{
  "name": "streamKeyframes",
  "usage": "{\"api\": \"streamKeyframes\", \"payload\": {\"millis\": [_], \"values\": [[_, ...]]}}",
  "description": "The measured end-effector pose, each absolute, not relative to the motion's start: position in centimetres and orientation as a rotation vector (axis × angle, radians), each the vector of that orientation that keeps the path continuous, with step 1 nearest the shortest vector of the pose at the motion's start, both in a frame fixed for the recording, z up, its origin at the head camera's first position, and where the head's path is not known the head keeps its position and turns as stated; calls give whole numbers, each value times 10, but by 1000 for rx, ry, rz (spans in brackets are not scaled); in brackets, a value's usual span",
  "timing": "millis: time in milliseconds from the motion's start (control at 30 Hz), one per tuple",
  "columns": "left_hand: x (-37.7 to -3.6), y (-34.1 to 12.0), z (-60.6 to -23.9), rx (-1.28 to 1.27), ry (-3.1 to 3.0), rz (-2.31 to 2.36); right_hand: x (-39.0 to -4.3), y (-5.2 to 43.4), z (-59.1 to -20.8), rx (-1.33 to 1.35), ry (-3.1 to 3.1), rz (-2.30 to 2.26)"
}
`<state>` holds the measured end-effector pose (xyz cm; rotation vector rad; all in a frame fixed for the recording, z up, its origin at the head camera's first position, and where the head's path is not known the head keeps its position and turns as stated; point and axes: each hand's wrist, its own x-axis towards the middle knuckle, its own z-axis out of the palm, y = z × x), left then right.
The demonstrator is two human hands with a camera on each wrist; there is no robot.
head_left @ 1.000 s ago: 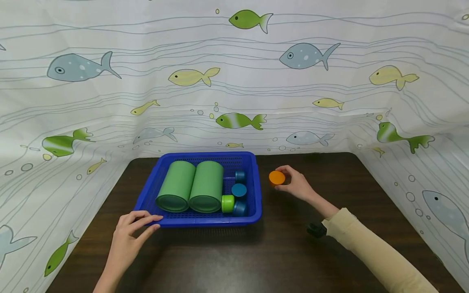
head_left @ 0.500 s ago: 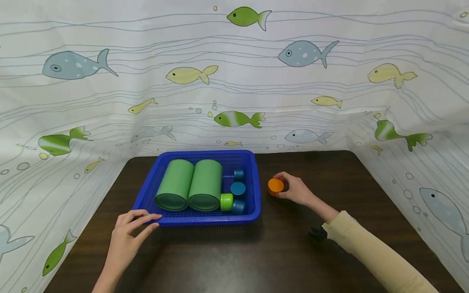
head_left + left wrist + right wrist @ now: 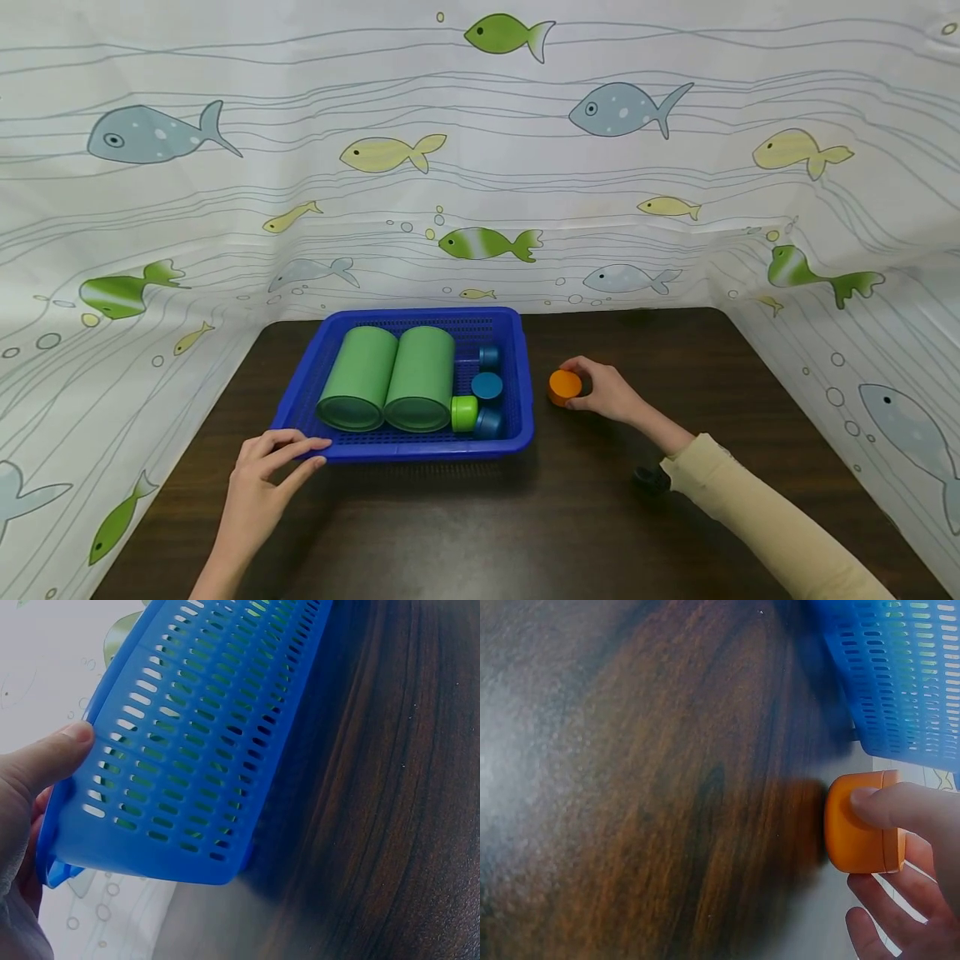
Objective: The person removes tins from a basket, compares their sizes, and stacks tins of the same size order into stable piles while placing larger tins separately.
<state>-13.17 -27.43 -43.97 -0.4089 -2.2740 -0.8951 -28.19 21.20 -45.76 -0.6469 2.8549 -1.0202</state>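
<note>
The right hand [image 3: 606, 390] pinches an orange container [image 3: 562, 389] beside the blue basket [image 3: 420, 452], perhaps touching the worktop [image 3: 465, 533]; a loosened pinch could drop it. The left hand [image 3: 258, 475] grips the basket's rim; pressing could tip it.

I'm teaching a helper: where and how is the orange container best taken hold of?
Probably by its curved side, from the right: the orange container is upright, flat top up, and the blue basket is close on its left. The right hand pinches it that way, across its sides.
</note>
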Motion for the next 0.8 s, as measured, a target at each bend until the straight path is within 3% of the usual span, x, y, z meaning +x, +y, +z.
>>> {"api": "streamKeyframes", "payload": {"millis": [800], "values": [[-131, -275, -441, -398, -2272, -901, -285, 217, -456, -643, 2783, -1005]]}}
